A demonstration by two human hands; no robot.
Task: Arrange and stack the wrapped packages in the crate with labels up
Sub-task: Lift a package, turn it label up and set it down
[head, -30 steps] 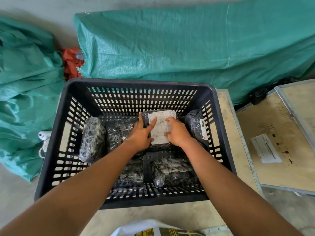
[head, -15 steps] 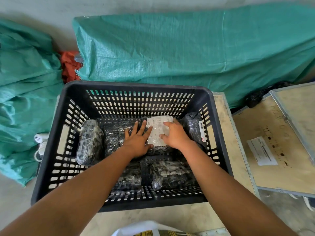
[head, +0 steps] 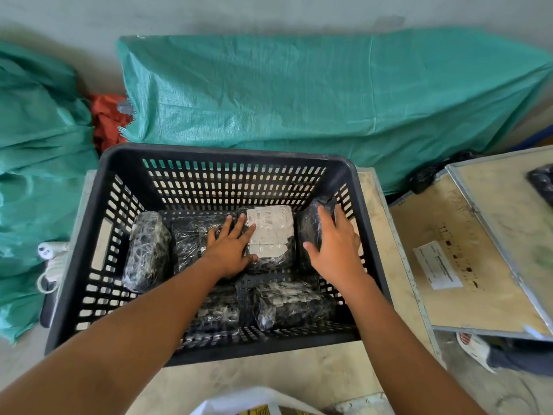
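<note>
We see a large black slotted plastic crate point(head: 191, 187) on a pale wooden tabletop point(head: 299, 375), enclosing both of our hands. Just under our left hand point(head: 230, 250), whose fingers point(head: 239, 224) lie spread flat, rest two dark film-wrapped packages, the white-labelled one point(head: 270, 235) label up beneath the fingertips. Our right hand point(head: 335, 247) cups its loosely spread fingers over a black wrapped package point(head: 311, 226) leaning against the crate's right wall, not gripped.
</note>
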